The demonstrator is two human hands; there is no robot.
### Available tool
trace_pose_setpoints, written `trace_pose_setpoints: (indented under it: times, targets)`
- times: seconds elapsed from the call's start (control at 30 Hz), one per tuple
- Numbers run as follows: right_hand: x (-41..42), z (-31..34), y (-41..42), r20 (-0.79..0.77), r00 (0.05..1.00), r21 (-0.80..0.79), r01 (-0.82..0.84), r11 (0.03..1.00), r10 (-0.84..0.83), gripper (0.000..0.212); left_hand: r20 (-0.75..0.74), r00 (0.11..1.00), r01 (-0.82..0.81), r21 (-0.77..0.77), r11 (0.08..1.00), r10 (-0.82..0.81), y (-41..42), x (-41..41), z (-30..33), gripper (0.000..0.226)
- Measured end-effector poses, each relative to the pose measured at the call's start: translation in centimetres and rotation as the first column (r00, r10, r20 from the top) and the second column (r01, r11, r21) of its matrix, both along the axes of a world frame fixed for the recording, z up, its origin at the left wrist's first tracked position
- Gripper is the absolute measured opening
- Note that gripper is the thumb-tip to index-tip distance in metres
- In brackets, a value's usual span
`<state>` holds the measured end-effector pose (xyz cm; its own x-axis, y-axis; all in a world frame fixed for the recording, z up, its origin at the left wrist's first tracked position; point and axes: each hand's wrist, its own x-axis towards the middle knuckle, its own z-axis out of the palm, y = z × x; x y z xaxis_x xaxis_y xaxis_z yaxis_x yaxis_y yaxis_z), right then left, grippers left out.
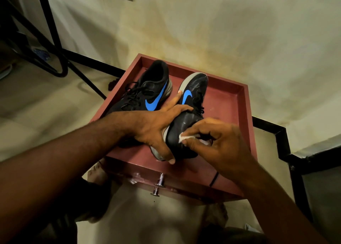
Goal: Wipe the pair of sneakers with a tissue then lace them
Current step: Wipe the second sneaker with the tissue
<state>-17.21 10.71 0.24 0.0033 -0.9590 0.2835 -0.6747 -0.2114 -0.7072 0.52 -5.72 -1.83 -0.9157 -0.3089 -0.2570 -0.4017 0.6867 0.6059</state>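
Right sneaker (186,114) tipped on side on red drawer-top tray (238,103), heel near, toe far. Left hand (155,131) clamps heel end, thumb under sole, fingers over collar; firm hold. Right hand (217,140) pinches crumpled white tissue (186,137) against heel panel, just right of left hand's grip. Judged: shoe light, upper soft, sole stiff, so brace by sole and heel. Tissue flimsy, tears if dragged hard. Left sneaker (145,94) lies far left on tray, laces loose, untouched.

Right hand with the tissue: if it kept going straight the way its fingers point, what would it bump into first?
The right hand points leftward, pressing the tissue on the heel of the held sneaker. Going on, it would push into that heel straight away, with the left hand gripping the far side just behind, as far as depth shows.
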Motion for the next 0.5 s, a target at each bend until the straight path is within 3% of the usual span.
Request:
trace_pose_setpoints:
  times: [0.1, 0.3, 0.4, 0.5]
  targets:
    - [-0.3, 0.1, 0.3, -0.018, 0.998, 0.125, -0.049, 0.991, 0.052, 0.012, -0.051, 0.999, 0.000, -0.022, 1.000, -0.001, 0.5, -0.5, -0.5, 0.141]
    - [-0.2, -2.1, -2.0, -0.148, 0.975, -0.130, 0.149, 0.980, -0.168, 0.004, -0.062, 0.998, 0.028, -0.023, 0.999, -0.030, 0.7, -0.7, -0.4, 0.134]
    - [-0.6, -2.4, -3.5, -0.021, 0.972, -0.059, 0.234, 0.970, -0.235, 0.006, -0.086, 0.996, 0.021, 0.021, 1.000, -0.019, 0.6, -0.3, -0.3, 0.132]
    - [-0.7, -2.2, -3.2, 0.048, 0.988, 0.005, 0.147, 0.989, -0.147, 0.008, -0.111, 0.994, 0.007, 0.063, 0.998, 0.000, 0.2, 0.1, -0.4, 0.133]
